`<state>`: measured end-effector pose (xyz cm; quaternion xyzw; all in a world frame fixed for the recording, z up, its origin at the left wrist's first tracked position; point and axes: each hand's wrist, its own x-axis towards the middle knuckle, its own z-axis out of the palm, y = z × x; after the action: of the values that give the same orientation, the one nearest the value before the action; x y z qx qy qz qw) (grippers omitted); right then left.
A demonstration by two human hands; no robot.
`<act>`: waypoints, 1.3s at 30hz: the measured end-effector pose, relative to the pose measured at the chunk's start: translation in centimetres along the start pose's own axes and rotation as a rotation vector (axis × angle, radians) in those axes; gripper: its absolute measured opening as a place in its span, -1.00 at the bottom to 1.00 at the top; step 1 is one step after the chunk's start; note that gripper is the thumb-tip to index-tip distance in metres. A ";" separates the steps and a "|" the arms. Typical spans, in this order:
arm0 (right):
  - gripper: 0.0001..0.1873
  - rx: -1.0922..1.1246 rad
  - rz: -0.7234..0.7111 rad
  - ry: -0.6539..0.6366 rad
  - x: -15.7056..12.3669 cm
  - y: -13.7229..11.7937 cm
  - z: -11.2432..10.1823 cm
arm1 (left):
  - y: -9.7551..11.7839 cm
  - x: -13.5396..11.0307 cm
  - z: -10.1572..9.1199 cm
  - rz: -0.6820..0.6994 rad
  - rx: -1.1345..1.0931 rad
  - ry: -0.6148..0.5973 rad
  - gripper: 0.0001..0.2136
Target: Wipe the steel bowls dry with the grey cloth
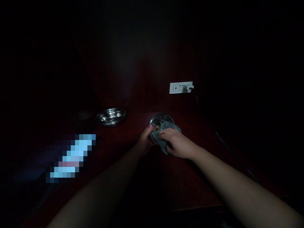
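Note:
The scene is very dark. My left hand (144,139) grips the near rim of a small shiny steel bowl (159,119), tilted up on a dark red wooden table (180,180). My right hand (177,144) is closed on a grey cloth (166,128) and presses it against the bowl's inside and rim. Both forearms reach in from the bottom of the view. A second steel bowl (111,116) rests upright on the table, to the left of my hands and apart from them.
A white wall socket (180,87) with a white plug in it sits on the dark red wall behind the bowls; a dark cable (225,144) runs down from it to the right. A bright bluish pixelated patch (72,156) lies at the left.

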<state>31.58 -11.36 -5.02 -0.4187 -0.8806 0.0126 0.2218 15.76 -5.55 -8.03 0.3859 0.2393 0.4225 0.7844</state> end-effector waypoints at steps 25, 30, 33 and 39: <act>-0.60 -0.054 0.080 -0.001 0.0 -0.4 -0.1 | -1.5 0.8 0.4 0.223 0.160 0.076 -0.59; -0.53 -0.042 0.068 -0.002 -0.1 -0.1 0.0 | -1.4 0.9 0.4 0.198 0.132 0.091 -0.55; -0.53 -0.038 0.068 -0.010 -0.1 -0.1 0.0 | -1.4 0.9 0.3 0.200 0.152 0.101 -0.54; -0.56 -0.021 0.058 -0.040 -0.1 0.1 -0.2 | -1.2 0.8 0.5 0.240 0.230 0.069 -0.60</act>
<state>31.81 -11.41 -4.89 -0.4462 -0.8723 0.0182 0.1991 17.08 -5.51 -8.70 0.4842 0.2648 0.4960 0.6704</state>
